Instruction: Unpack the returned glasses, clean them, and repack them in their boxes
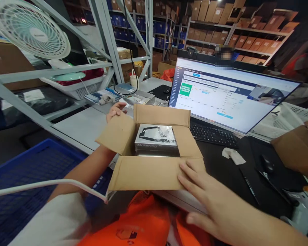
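An open cardboard box point(154, 173) sits in front of me with its flaps folded outward. Inside lies a shrink-wrapped product box point(156, 136), grey and dark, with a picture of a black band-like device and the word "Wakening". My right hand point(205, 191) rests its stretched fingers on the right end of the near flap, thumb apart. On the far left, my left hand point(116, 111) is beside the raised left flap, which hides part of it; its visible fingers are loosely bent and apart, with nothing seen in them.
Behind the box stand a monitor point(220, 95) and a keyboard point(213, 135). A pen point(250, 186), crumpled tissue point(233, 155) and mouse point(267, 164) lie at right. A blue crate point(41, 171) is low left, beneath a white cable point(53, 182). A fan point(30, 29) is upper left.
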### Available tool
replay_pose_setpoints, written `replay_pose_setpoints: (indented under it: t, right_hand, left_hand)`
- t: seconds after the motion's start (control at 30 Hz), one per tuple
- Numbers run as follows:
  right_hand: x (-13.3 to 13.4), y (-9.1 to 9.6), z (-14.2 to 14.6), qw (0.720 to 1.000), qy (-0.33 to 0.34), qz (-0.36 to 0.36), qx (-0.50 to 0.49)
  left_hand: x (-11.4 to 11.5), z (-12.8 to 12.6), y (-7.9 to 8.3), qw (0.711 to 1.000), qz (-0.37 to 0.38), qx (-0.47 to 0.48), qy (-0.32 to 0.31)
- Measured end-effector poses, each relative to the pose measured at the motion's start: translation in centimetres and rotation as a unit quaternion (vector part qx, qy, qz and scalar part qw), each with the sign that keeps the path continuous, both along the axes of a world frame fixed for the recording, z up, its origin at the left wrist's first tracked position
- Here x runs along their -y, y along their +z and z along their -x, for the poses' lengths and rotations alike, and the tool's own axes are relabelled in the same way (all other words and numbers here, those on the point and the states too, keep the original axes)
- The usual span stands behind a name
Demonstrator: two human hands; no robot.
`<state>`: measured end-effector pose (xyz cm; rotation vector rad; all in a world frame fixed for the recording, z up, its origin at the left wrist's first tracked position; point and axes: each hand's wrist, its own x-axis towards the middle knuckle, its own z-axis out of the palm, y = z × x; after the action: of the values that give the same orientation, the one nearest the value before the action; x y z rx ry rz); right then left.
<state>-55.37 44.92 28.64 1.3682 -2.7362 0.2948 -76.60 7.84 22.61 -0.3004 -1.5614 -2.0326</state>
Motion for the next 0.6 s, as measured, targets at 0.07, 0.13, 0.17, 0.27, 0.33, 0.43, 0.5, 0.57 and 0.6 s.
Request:
replay_pose_setpoints:
  t: [0.07,0.13,0.17,0.27,0.33,0.43,0.5,0.57,0.6]
  right_hand:
    - [-1.3,4.8,2.4,0.994,0.043,-0.001,0.100]
    - [-1.2,7.4,5.5,0.988,0.059,0.032,0.138]
    - [-0.5,7.7,7.1,0.987,0.071,0.058,0.129]
    - [2.6,5.6,10.8,0.988,0.101,0.042,0.105]
    - [4.0,3.8,11.8,0.990,0.112,0.000,0.085]
    - [2.7,3.1,11.9,0.991,0.122,0.040,0.034]
    - [-0.2,3.2,11.8,0.989,0.100,0.106,0.026]
    - [-3.8,2.6,11.6,0.985,0.044,0.167,0.022]
    - [-5.4,1.8,11.4,0.981,0.014,0.191,0.016]
  left_hand:
    - [0.8,-0.7,-1.9,0.999,-0.026,0.022,0.014]
    - [1.0,-1.5,-4.1,0.998,-0.038,0.051,0.019]
    - [0.9,-2.0,-5.2,0.997,-0.039,0.071,0.020]
    - [0.2,-3.7,-8.2,0.988,-0.026,0.152,0.017]
    - [-0.1,-4.7,-9.3,0.975,-0.027,0.222,0.004]
    - [0.2,-6.1,-9.5,0.955,-0.036,0.291,-0.028]
    - [0.6,-7.2,-9.1,0.955,-0.018,0.293,-0.033]
    - [0.6,-8.7,-8.7,0.962,0.015,0.271,-0.020]
    - [0.5,-9.6,-8.6,0.968,0.044,0.249,-0.010]
